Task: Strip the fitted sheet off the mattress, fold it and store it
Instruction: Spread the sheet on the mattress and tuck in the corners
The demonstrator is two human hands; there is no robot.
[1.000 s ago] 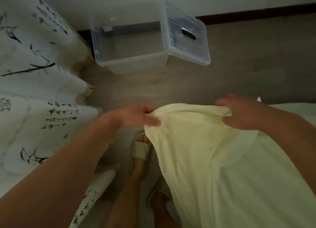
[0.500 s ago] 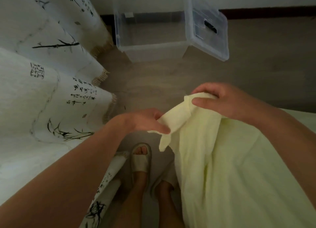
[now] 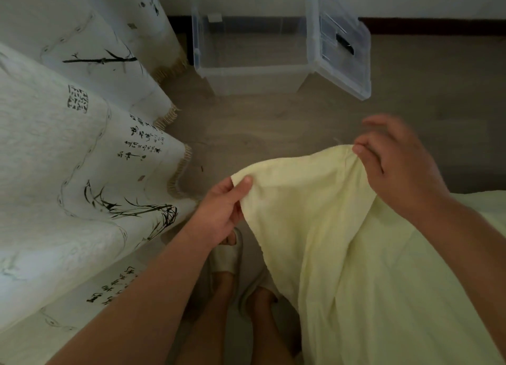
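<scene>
While the left hand (image 3: 219,214) is pinching one corner of the yellow fitted sheet (image 3: 323,227), the right hand (image 3: 399,170) is pinching its top edge; the sheet is hanging between them, near an open clear storage box (image 3: 246,77).

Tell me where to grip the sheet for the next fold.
Probably the top edge, at its two ends, each pinched from its outer side. The sheet hangs limp from that edge, so a spread grip keeps it flat. The left hand and right hand pinch there now.
</scene>
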